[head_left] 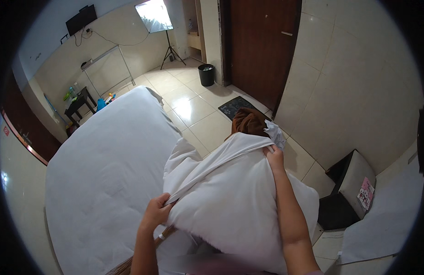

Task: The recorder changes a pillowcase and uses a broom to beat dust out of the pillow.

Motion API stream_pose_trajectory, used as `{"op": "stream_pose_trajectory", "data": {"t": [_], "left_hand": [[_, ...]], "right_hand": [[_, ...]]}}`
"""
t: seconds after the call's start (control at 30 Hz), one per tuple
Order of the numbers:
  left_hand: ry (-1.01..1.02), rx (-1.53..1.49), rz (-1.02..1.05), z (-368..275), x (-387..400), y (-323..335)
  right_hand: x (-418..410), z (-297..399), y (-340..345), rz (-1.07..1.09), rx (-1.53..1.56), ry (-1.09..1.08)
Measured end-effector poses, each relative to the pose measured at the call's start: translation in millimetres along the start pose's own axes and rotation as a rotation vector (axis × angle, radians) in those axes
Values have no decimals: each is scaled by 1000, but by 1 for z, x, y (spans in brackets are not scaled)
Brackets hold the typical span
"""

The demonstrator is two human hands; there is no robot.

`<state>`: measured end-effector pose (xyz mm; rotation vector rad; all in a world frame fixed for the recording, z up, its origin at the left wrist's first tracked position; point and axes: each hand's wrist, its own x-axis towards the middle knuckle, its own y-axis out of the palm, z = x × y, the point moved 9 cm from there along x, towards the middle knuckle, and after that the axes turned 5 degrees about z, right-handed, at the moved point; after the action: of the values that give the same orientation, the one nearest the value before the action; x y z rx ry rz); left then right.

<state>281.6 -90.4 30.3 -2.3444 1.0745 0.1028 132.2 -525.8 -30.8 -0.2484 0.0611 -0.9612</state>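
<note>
A white pillow (229,196) lies before me, partly inside a white pillowcase (184,165). My left hand (158,209) grips the left corner of the case's open edge. At the far right corner of that edge, my right hand (275,158) pinches the fabric. The case's edge runs slantwise across the pillow between both hands, and its loose end drapes toward the bed. Close to my left forearm, a stick broom (165,233) lies partly hidden under the pillow. The bed (108,178), covered with a white sheet, fills the left side.
Beyond the pillow sits a bundled brown cloth (250,122) with crumpled white fabric (275,132) beside it. A dark doormat (229,107) lies before the wooden door (262,44). A black bin (207,75), a lit softbox (155,15) and a grey-black seat (353,189) stand around the room.
</note>
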Motion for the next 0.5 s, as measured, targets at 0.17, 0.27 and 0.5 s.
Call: {"op": "stream_pose_trajectory", "data": {"t": [0.17,0.27,0.5], "left_hand": [[176,-560,-210,19,6,24],[-12,-840,-382,69,2,34],[187,-801,-447,68,6,34]], "right_hand": [[-19,-46,33,70,-415,191],[-61,8,48,19,-731,29],[-269,146,150,696,-601,-698]]}}
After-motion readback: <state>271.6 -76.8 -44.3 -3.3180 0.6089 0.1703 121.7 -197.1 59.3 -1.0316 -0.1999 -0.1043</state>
